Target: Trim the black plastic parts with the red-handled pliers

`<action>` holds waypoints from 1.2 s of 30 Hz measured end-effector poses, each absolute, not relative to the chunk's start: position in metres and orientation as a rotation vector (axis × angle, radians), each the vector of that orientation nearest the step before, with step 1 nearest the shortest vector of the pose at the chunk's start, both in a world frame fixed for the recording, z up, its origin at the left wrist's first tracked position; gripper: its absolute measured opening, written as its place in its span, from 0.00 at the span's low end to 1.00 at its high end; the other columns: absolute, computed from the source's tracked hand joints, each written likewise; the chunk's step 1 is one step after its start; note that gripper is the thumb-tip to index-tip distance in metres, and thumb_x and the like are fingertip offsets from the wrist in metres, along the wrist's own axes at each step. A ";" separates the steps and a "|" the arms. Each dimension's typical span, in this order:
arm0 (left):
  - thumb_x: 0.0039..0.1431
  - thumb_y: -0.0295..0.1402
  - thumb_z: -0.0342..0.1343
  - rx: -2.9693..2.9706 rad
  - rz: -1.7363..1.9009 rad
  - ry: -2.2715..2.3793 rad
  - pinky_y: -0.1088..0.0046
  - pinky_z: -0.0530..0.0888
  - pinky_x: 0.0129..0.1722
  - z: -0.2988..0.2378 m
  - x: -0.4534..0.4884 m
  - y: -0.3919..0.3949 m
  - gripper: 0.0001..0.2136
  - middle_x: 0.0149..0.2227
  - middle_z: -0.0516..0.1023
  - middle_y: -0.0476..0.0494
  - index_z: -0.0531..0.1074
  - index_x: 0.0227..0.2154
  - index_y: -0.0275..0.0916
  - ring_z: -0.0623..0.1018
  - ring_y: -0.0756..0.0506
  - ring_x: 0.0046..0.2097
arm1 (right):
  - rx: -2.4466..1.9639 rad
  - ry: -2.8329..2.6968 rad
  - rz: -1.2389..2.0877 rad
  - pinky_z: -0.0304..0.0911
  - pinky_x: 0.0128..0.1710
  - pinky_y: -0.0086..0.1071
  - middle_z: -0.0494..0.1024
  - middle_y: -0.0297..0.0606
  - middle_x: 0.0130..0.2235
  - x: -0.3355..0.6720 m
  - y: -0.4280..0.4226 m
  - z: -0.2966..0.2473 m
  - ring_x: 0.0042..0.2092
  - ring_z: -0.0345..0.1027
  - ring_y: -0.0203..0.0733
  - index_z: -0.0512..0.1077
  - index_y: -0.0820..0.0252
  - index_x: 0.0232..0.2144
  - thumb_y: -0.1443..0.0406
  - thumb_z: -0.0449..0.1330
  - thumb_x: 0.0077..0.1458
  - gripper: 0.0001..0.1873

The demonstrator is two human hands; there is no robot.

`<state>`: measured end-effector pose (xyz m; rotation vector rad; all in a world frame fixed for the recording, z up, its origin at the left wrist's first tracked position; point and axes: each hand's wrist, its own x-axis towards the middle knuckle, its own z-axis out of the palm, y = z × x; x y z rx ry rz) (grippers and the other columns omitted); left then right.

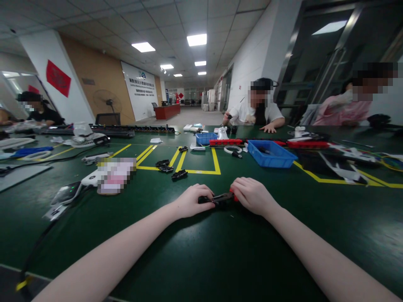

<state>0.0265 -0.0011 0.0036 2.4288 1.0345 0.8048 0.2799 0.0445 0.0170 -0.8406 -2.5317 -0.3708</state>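
Note:
Low over the green table, my right hand is closed around red-handled pliers. Their dark metal jaws point left, and most of the handles are hidden in my palm. My left hand pinches a small black part between thumb and fingers. The jaws meet this part, though I cannot tell exactly where they touch it. Beyond my left hand lie several black clip-like pieces on the table.
A blue tray stands ahead on the right, a smaller blue tray behind it. Yellow tape marks the green table. At left lie a phone and a black cable. A co-worker's hand rests across the table.

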 end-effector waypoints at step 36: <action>0.60 0.33 0.60 2.175 0.957 0.912 0.72 0.72 0.41 0.007 0.027 -0.005 0.06 0.45 0.75 0.42 0.73 0.35 0.35 0.75 0.47 0.42 | -0.933 -2.625 -0.091 0.57 0.30 0.35 0.73 0.39 0.30 0.274 0.041 0.020 0.31 0.65 0.42 0.65 0.56 0.29 0.49 0.47 0.64 0.21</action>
